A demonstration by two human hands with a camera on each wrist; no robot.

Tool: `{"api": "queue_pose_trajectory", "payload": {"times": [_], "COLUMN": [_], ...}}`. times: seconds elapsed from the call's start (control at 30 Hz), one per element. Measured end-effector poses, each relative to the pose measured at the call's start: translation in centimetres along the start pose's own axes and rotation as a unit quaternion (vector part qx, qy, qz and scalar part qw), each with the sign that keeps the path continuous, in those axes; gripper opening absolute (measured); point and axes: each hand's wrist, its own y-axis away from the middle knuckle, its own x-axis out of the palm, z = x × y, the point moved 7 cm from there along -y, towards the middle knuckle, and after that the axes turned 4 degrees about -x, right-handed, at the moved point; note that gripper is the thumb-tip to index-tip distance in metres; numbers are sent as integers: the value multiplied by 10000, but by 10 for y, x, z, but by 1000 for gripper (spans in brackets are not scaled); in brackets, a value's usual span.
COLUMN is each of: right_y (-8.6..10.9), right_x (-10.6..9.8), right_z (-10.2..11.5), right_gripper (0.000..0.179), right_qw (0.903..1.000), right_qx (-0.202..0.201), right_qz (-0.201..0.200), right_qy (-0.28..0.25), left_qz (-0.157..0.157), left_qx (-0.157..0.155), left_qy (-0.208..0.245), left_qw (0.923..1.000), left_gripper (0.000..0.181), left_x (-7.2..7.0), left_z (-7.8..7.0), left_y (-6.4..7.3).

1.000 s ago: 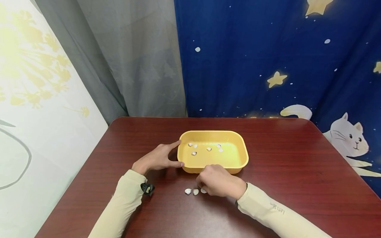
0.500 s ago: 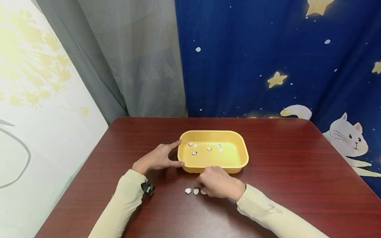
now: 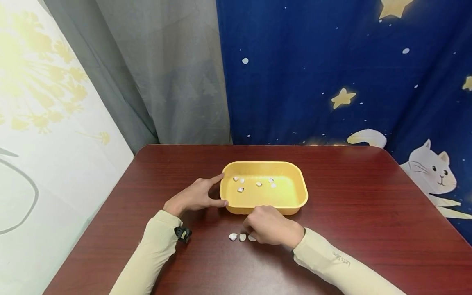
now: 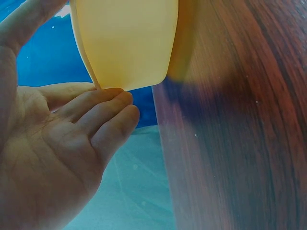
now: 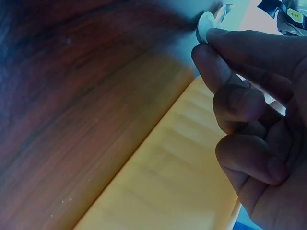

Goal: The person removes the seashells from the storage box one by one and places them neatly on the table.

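Observation:
A yellow plastic basin (image 3: pixel 266 210) stands on the table with several small white seashells (image 3: pixel 259 184) scattered over its floor. My left hand (image 3: pixel 197 196) is at its left end, thumb and fingers spread apart, fingertips touching the rim; in the left wrist view the fingers (image 4: pixel 115 127) lie nearly straight against the basin. In front of the basin, three shells lie in a row on the table. My right hand (image 3: pixel 271 225) is over the rightmost one, pinching this seashell (image 5: pixel 205 26) at the tips of thumb and forefinger, the other fingers curled.
The reddish-brown table (image 3: pixel 354 196) extends around the basin. A left shell (image 3: pixel 233 237) and a middle shell (image 3: pixel 242 237) lie left of the right fingertips. Behind the table hang a grey curtain (image 3: pixel 177 82) and a blue starry curtain (image 3: pixel 295 82).

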Motion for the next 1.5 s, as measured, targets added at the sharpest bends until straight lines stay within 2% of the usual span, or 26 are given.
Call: {"api": "queue_pose_trajectory", "payload": {"times": [0.27, 0.5, 1.0, 1.33, 1.5], "right_y": [0, 3, 7, 3, -6], "right_x": [-2, -7, -36, -63, -72], "right_z": [0, -3, -17, -41, -47], "right_gripper": [31, 23, 13, 8, 8], "right_qw": [10000, 9998, 9993, 9970, 9954], "right_qx": [-32, 48, 48, -78, -248], "right_qz": [-10, -34, -138, 15, 208], "right_qy": [-48, -193, -348, -764, -907], "left_qz": [-29, 11, 19, 22, 26], "left_qx": [87, 84, 51, -66, 0], "left_qy": [7, 67, 80, 158, 203], "left_qw": [10000, 9999, 10000, 9999, 9998], "left_gripper": [98, 99, 98, 98, 98], "left_x": [-1, 0, 1, 2, 1], "left_z": [-1, -1, 0, 2, 1], "left_y": [0, 1, 1, 1, 3]}}
